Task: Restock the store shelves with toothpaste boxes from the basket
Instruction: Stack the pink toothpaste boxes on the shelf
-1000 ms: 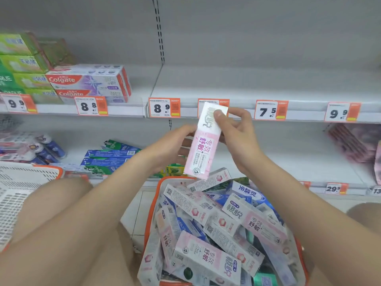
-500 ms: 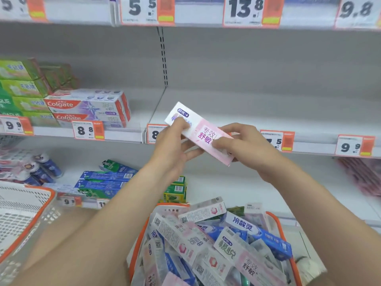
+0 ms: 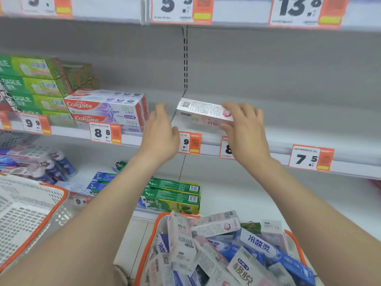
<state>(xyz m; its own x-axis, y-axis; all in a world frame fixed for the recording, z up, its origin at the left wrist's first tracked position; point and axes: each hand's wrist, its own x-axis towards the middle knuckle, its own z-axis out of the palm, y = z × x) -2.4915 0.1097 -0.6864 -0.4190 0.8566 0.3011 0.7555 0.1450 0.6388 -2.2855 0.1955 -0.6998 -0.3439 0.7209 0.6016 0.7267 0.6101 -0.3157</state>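
Right fingers (image 3: 229,108) grasping pink toothpaste box (image 3: 201,112) on shelf (image 3: 292,125), left fingers (image 3: 162,112) released, Colgate boxes (image 3: 107,109) just beside

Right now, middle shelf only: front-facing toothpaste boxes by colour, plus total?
Green boxes: 4, the lowest partly behind a price tag
Red-and-white Colgate boxes: 2
Pink-and-white box, gripped by the right hand: 1
Total: 7

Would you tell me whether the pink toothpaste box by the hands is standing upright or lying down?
Lying down: the pink toothpaste box rests lengthwise on the shelf, QR-code side up, with the right hand holding its right end.
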